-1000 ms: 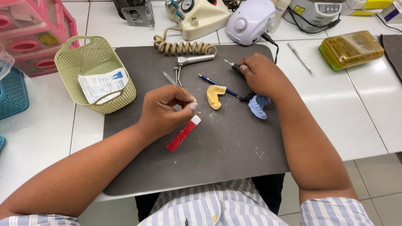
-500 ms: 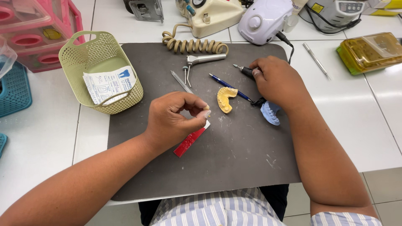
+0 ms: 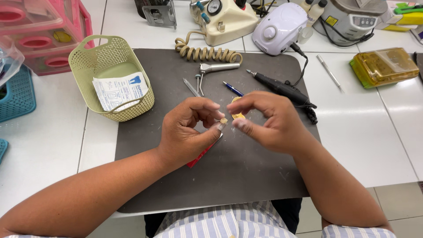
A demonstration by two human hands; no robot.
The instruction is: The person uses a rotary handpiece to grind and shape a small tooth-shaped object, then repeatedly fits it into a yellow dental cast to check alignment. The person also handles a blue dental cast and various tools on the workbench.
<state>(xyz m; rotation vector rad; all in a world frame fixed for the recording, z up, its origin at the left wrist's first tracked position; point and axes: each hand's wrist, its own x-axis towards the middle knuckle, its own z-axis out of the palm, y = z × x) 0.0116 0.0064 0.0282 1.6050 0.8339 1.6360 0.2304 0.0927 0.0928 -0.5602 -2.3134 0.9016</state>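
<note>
Basket (image 3: 88,66) (pale green) beside left hand (image 3: 187,132)

I see a white surface (image 3: 361,145) carrying a dark grey mat (image 3: 246,176). On the mat lie a black rotary handpiece (image 3: 282,89), a blue pen (image 3: 232,88) and metal tools (image 3: 207,72). A green basket (image 3: 110,79) overlaps its left edge; a yellow box (image 3: 384,66) sits right.
</note>
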